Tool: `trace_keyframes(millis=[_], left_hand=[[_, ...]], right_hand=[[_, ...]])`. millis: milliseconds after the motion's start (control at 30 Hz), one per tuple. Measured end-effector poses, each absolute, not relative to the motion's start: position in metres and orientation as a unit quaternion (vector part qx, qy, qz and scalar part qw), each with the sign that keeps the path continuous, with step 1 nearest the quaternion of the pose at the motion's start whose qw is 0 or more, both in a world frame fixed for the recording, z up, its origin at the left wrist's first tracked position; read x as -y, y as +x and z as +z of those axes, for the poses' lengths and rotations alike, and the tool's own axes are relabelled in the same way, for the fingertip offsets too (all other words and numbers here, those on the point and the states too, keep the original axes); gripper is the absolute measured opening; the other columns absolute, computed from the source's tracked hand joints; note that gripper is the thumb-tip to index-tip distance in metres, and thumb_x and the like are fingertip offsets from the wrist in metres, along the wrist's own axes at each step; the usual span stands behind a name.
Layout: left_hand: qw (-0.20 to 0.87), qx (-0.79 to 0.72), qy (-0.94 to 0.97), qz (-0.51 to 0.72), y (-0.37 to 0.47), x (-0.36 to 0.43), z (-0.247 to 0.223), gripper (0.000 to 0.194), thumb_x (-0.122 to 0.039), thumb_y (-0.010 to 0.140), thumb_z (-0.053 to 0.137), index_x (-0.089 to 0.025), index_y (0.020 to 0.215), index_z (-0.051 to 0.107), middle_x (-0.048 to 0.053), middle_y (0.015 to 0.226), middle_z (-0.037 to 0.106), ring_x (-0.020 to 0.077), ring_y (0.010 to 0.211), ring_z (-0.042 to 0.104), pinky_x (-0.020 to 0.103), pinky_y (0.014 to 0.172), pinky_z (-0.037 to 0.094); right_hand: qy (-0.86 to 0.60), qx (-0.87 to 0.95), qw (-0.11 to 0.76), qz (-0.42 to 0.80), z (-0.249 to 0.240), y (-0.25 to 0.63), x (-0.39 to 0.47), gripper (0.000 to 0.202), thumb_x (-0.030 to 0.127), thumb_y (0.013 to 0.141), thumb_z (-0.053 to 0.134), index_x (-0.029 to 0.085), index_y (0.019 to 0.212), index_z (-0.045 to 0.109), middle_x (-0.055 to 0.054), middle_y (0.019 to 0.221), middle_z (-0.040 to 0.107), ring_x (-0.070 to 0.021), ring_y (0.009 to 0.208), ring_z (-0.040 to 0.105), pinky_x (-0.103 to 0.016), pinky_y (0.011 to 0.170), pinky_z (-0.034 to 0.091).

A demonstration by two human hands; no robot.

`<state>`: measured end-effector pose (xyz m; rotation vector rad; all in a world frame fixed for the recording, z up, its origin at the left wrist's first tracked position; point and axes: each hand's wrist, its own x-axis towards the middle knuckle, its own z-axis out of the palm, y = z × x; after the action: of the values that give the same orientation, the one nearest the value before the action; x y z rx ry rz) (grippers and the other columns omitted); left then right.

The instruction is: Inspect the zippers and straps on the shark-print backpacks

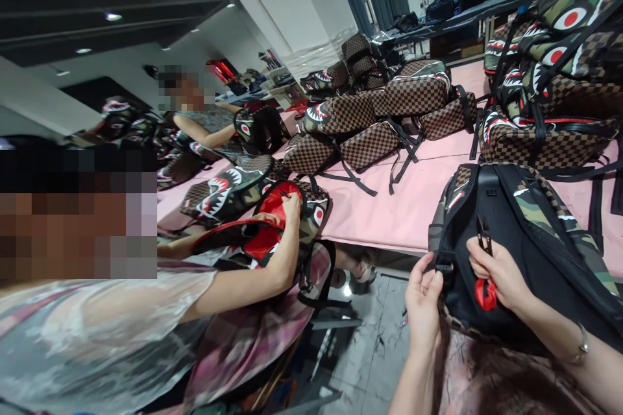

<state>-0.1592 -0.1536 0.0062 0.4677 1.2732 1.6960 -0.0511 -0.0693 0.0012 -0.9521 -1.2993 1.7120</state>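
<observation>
A backpack [506,207] with a black padded back and camouflage and brown checked sides leans against the table edge in front of me, straps facing up. My right hand [501,272] is closed around small black snips [481,233], their blades pointing up over the back panel. A bunched red cloth [485,294] hangs below that hand. At the backpack's left edge, my left hand [423,292] has its thumb and fingers drawn together beside the strap buckle [444,262]. Whatever lies in that pinch is too small to make out.
Checked backpacks [341,113] lie along the pink table [389,207], and more are stacked [559,78] at the right. A co-worker on my left works inside a backpack with a red lining [272,207]. Another person farther back handles a dark backpack [260,130].
</observation>
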Motion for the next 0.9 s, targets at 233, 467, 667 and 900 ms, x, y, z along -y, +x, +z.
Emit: trace_keyframes(millis=[233,467,667,900], left_hand=[[0.283,-0.609,0.304,0.675,-0.159,0.157,-0.006,0.018,-0.032,0.074,0.063,-0.019,0.087,0.064,0.004,0.079,0.067,0.015,0.075,0.061,0.024,0.071,0.047],[0.015,-0.673,0.542,0.503,-0.202,0.166,0.004,0.027,-0.019,0.075,0.062,-0.023,0.1,0.068,0.008,0.098,0.068,0.0196,0.091,0.062,0.031,0.086,0.047],[0.195,-0.693,0.387,0.576,-0.228,0.152,0.004,0.016,-0.023,0.068,0.068,-0.019,0.083,0.07,0.006,0.085,0.068,0.0175,0.081,0.062,0.03,0.078,0.05],[0.414,-0.639,0.212,0.613,-0.237,0.125,-0.01,0.033,-0.027,0.051,0.078,-0.014,0.077,0.063,-0.003,0.059,0.06,0.0077,0.048,0.052,0.022,0.052,0.046]], right_hand=[[-0.371,0.648,0.305,0.591,-0.008,-0.074,0.069,0.036,0.049,0.074,0.056,0.018,0.058,0.048,0.006,0.053,0.039,-0.0088,0.049,0.038,-0.021,0.047,0.032],[-0.38,0.674,0.304,0.556,-0.006,-0.109,0.064,0.041,0.051,0.079,0.049,0.016,0.059,0.056,0.003,0.051,0.047,-0.01,0.048,0.044,-0.02,0.044,0.032],[-0.323,0.733,0.285,0.527,-0.015,-0.11,0.059,0.033,0.044,0.078,0.05,0.016,0.064,0.062,0.003,0.051,0.052,-0.011,0.048,0.047,-0.02,0.045,0.033],[-0.34,0.779,0.321,0.418,-0.042,-0.099,0.093,0.016,0.013,0.072,0.047,0.018,0.067,0.062,-0.004,0.065,0.062,-0.016,0.063,0.055,-0.025,0.062,0.036]])
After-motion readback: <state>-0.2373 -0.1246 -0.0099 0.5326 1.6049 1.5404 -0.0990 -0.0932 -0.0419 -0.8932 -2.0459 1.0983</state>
